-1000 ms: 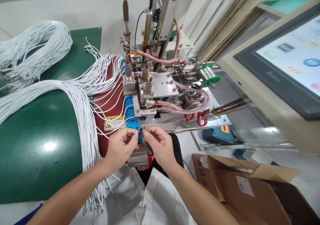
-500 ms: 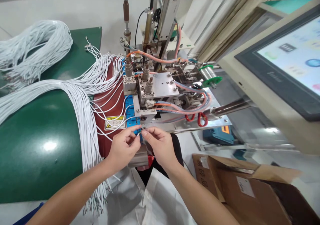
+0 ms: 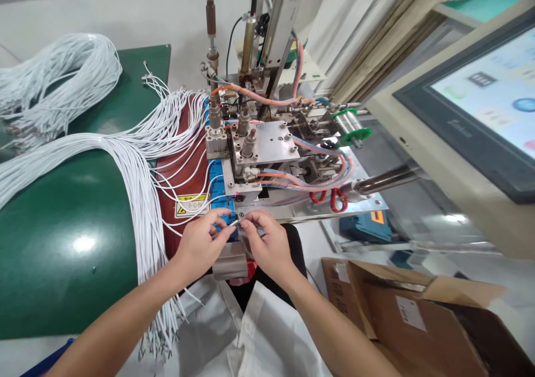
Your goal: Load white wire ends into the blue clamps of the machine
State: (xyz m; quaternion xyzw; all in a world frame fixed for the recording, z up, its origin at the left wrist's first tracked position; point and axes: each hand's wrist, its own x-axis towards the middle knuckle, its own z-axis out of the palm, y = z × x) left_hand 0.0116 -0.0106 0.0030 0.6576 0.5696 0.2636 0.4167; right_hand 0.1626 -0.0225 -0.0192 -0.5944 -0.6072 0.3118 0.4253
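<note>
My left hand [image 3: 203,243] and my right hand [image 3: 265,243] meet at the front of a small metal machine [image 3: 259,148]. Both pinch the end of one thin white wire [image 3: 234,222] between thumb and fingertips, right over a blue fixture block [image 3: 217,184] on the machine's front. Behind my hands a grey metal block [image 3: 228,265] hangs under the machine. A thick bundle of white wires [image 3: 137,165] drapes over the green curved cover [image 3: 62,237] to my left and fans toward the blue block.
A touch-screen panel [image 3: 480,104] stands at the right. An open cardboard box [image 3: 418,315] sits at the lower right. Orange and blue air hoses [image 3: 309,176] loop over the machine's right side. A yellow warning label [image 3: 190,204] is stuck on the red surface.
Both hands have crept a little toward the machine, keeping the pinch on the wire end; the right hand's fingers have curled tighter. The wire bundle and machine stay still.
</note>
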